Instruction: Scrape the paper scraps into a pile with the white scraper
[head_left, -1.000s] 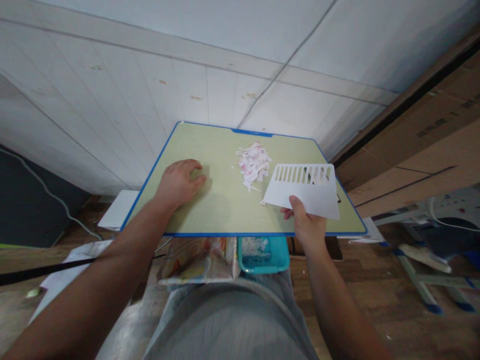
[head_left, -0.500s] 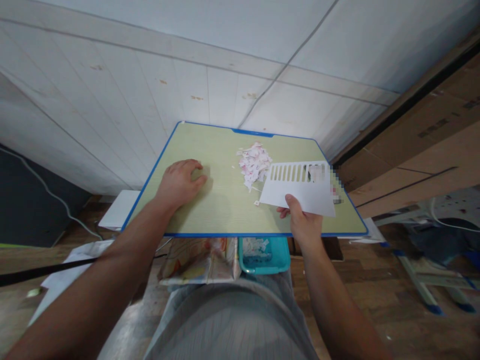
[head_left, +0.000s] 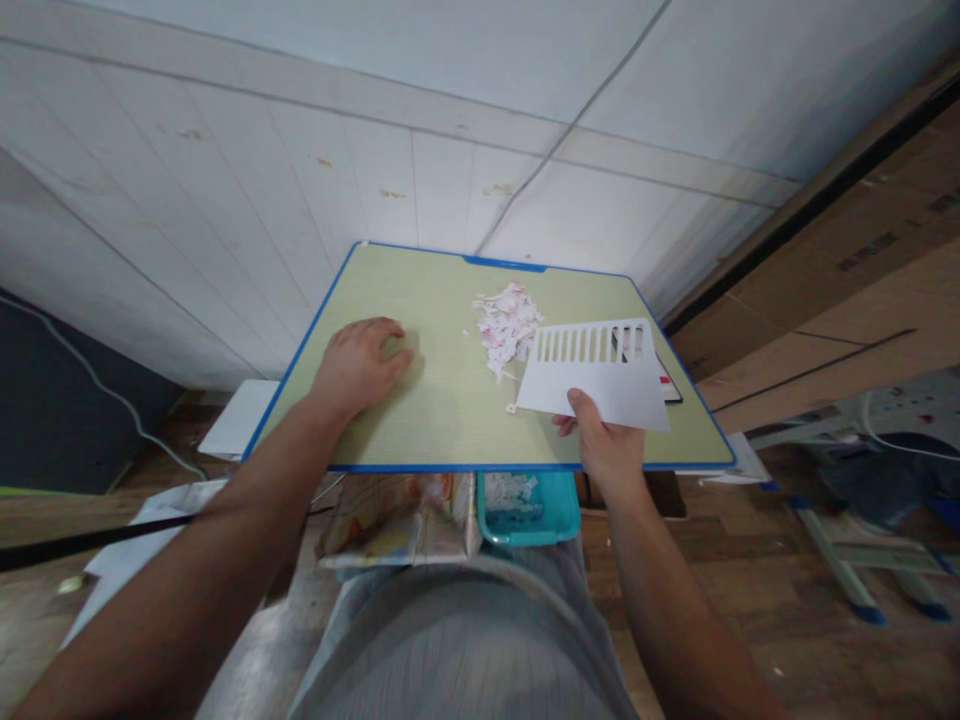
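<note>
My left hand rests on the left part of the pale green tabletop. Its fingers are curved, with the thumb apart and nothing between them. In my right hand is a white paper sheet with a row of narrow slots cut along its far side. The thumb lies on top and the fingers are underneath. Just left of the sheet is a heap of small white and pinkish paper scraps. A flat, dark-edged item lies partly hidden under the sheet's right side.
Blue edging borders the table. Below its front edge are a turquoise plastic bin with paper scraps inside and a patterned bag or cloth. A white panelled wall stands behind, and cardboard boxes are at right.
The slotted sheet has shifted very slightly left, still in my right hand. My left hand and the scrap heap stay in place.
</note>
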